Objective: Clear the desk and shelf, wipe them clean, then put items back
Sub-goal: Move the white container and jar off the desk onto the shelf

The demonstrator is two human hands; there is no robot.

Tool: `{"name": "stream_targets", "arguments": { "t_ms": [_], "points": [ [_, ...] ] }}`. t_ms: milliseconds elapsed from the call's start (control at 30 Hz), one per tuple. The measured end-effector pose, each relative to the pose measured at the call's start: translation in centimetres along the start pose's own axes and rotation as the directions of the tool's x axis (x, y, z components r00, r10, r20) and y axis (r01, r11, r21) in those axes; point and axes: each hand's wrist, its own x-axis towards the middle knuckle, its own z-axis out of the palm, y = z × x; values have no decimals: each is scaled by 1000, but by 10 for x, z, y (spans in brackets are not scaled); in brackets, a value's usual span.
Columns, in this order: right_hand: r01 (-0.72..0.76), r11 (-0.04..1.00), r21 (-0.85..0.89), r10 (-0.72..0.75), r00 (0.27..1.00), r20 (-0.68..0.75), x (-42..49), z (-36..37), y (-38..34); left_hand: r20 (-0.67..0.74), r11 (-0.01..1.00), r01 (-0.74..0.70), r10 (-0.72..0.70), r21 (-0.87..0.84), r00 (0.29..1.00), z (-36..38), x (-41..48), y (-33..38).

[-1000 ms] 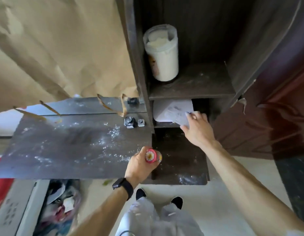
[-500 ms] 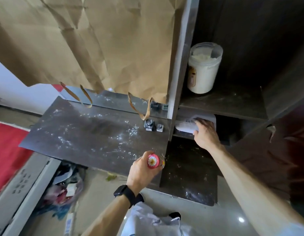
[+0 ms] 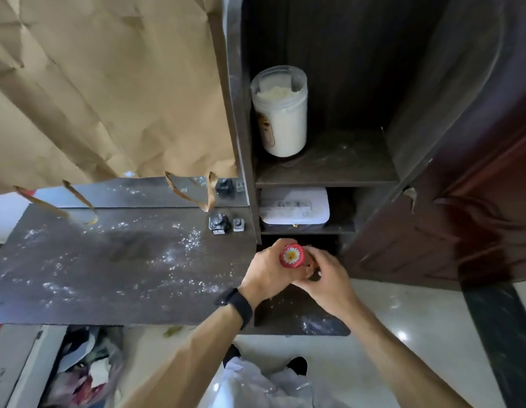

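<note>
desk [image 3: 108,260], dark and dusted with white powder, spreads across the left and middle, with crumpled brown paper [image 3: 108,83] hanging behind it. shelf unit [image 3: 323,175] of the same dark wood stands at its right end, touching the desk edge. on the upper shelf board a white tub [image 3: 280,113] stands upright at the left side, clear lid on, pale powder inside. in the compartment below lies a flat white box [image 3: 294,209]. near the desk's back right corner sit a small dark bottle [image 3: 219,222] and, just beside it, a tiny square item [image 3: 238,224], too small to name. left hand [image 3: 267,272], a black watch [image 3: 235,304] on its wrist, is wrapped around a small jar with a red daisy cap [image 3: 291,256], held in front of the shelf's lowest opening. right hand [image 3: 329,282] closes on the same jar from the other side, fingers curled against its body.
</note>
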Motion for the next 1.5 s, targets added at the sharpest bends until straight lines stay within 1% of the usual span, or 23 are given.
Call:
{"name": "stream_targets", "arguments": {
  "t_ms": [67,133,167,200,233,267,333,400,433,500,633,833,933,1167,1267,1433,1500],
  "points": [
    [-43,999,-6,42,997,-62,7,-7,7,46,999,-42,42,7,998,4,14,11],
    [-124,987,98,136,984,-117,16,-15,13,71,997,-73,75,-31,995,7,27,17],
    [-160,974,159,183,972,-149,21,-19,15,44,996,-92,92,1,995,7,34,17],
    [-186,959,213,225,958,-178,28,-23,15,-13,989,-114,116,93,993,6,40,17],
    [-202,944,260,257,945,-202,36,-27,16,-72,965,-135,155,224,985,6,45,15],
    [-205,936,287,273,936,-222,44,-30,17,-98,919,-155,203,361,974,4,50,12],
    [-212,937,279,286,923,-259,61,-31,20,-44,800,-186,255,571,966,2,59,3],
    [-230,941,248,298,910,-287,77,-30,22,25,706,-183,228,684,973,1,64,-6],
    [-238,941,241,305,905,-296,83,-29,22,42,682,-174,206,711,978,0,65,-9],
    [-248,937,247,318,898,-304,95,-25,22,62,662,-168,180,731,982,-1,66,-13],
    [-211,938,277,300,892,-338,106,-20,23,48,663,-155,177,732,983,-1,64,-10],
    [-236,917,320,334,895,-297,110,-20,27,50,680,-139,150,720,987,-2,64,-7],
    [-237,921,309,328,899,-290,116,-22,26,68,689,-152,148,709,987,-3,64,-8],
    [-256,938,235,310,923,-229,134,-28,14,96,687,-163,135,708,986,-5,66,-6],
    [-270,949,161,298,935,-190,134,-22,15,93,691,-152,123,707,988,-4,65,-5],
    [-209,974,84,221,962,-161,122,-11,16,106,680,-152,109,717,988,-4,67,-7],
    [-174,985,20,175,975,-135,117,-14,15,109,682,-152,106,715,988,-4,67,-7]
  ]
}}
